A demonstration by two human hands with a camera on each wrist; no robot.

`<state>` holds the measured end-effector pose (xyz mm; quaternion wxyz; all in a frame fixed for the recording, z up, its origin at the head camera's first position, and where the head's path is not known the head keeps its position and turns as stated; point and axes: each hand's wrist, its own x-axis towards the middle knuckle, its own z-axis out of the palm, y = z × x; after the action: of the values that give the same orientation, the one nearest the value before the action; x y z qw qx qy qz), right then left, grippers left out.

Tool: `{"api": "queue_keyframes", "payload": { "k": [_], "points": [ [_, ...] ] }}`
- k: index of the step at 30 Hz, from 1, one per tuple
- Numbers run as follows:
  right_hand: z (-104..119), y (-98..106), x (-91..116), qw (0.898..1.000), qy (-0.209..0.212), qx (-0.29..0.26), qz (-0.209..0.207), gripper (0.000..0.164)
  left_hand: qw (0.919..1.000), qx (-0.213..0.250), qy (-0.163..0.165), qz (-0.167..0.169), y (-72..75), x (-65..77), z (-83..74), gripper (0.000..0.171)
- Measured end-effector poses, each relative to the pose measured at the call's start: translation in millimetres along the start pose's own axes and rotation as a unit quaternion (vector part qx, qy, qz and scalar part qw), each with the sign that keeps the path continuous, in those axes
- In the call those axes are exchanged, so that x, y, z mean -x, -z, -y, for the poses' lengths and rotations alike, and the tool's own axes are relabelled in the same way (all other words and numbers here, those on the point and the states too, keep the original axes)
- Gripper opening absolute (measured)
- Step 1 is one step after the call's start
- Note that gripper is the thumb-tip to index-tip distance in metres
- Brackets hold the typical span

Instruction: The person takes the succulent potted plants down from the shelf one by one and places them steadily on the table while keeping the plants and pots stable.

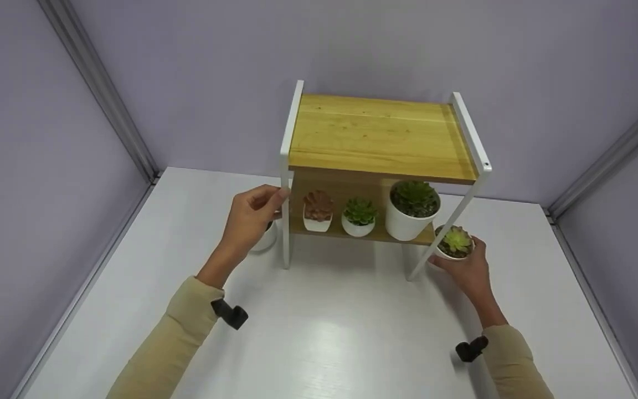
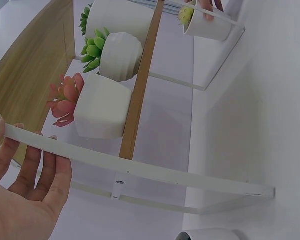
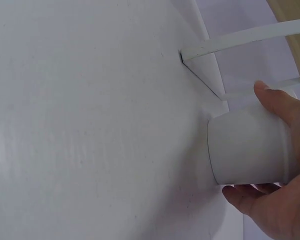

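A two-tier wooden plant shelf [image 1: 377, 136] with white metal legs stands on the white table. My left hand [image 1: 250, 216] pinches its front left leg [image 2: 115, 162] between thumb and fingers. Right of the shelf, my right hand [image 1: 467, 271] grips a white pot [image 3: 250, 145] holding a yellow-green succulent [image 1: 456, 241], its base at or close to the tabletop. The lower board carries a reddish succulent [image 1: 318, 206] in an angular pot, a small green succulent [image 1: 359, 211] in a round pot, and a larger green succulent [image 1: 414, 198] in a tall white pot.
Behind my left hand, another white pot [image 1: 266, 239] stands on the table left of the shelf, partly hidden. Pale walls close in the back and both sides, with grey metal posts [image 1: 111, 91] at the corners. White tabletop [image 1: 324, 332] spreads in front of the shelf.
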<state>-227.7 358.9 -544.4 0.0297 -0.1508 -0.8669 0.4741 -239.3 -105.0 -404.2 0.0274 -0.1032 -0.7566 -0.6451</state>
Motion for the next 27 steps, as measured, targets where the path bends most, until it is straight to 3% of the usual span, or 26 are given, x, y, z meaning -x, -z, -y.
{"api": "queue_keyframes", "payload": {
  "k": [15,27],
  "points": [
    [11,10,10,1.000,0.009,-0.010,-0.005,0.129,1.0000,-0.007,-0.004,-0.002,0.6,-0.2,0.6,0.036],
    [22,19,23,0.998,0.015,-0.029,-0.044,0.124,0.9999,-0.014,-0.001,0.001,0.7,0.3,2.7,0.038]
  ]
}}
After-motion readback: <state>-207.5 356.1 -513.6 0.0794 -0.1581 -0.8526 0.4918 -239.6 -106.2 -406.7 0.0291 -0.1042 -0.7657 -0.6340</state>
